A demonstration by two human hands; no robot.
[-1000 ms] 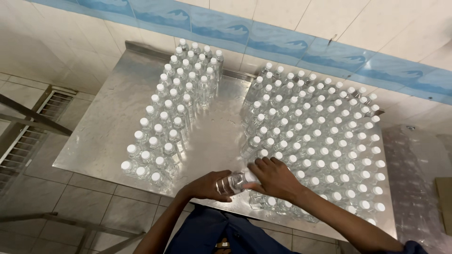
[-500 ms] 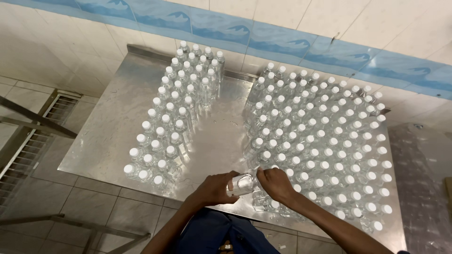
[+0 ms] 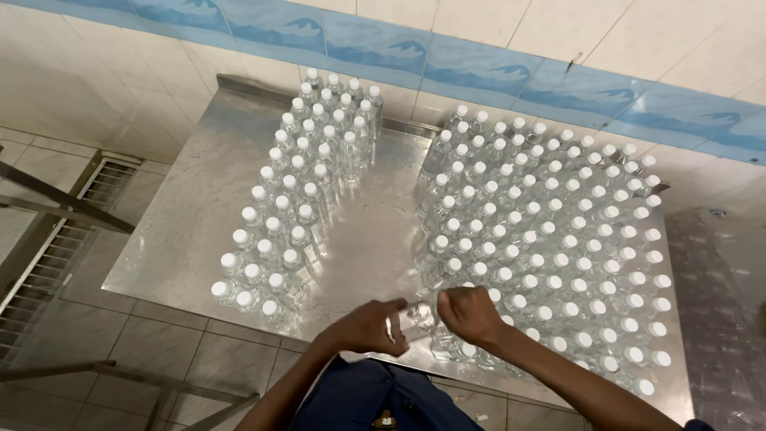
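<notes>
From the head view, a flat stainless-steel bench [image 3: 183, 231] stood against a white-tiled wall with a blue wave-patterned tile band [image 3: 511, 76]. A narrow left block of clear plastic bottles with white caps [image 3: 299, 211] and a far wider right block of the same bottles [image 3: 558, 239] left a bare steel lane between them, running from the back lip to the near edge. A wide bare strip also lay along the bench's left edge, while the right block reached almost to the right and near edges.

Against the picture half a second before, both hands had drawn a little nearer the body and closer together, and the bottle blocks stood as they had.

A single small clear plastic bottle [image 3: 416, 319] lay tilted between the hands at the near edge, at the lane's mouth. The left hand [image 3: 367, 327] curled its grip round one end; the right hand [image 3: 471, 315] pinched the other end with fingers pressed together.
</notes>
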